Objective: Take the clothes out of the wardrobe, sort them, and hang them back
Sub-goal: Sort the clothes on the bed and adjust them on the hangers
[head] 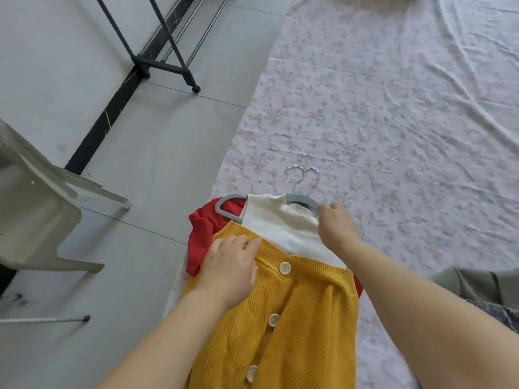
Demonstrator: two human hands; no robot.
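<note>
Yellow cardigan (283, 318) lies under the spread left grip (230, 265); right grip (337, 228) pinches grey hanger (302, 200).

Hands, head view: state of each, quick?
Left hand: open, flat on the mustard-yellow ribbed knit cardigan.
Right hand: grips the grey plastic hanger.

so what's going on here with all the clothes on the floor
A person is sorting clothes stacked on a floral sheet on the floor. Their left hand rests flat on a mustard cardigan, while the right hand grips the end of a grey hanger that carries a white top. A red garment lies underneath. Two hanger hooks show at the top of the stack.
</note>
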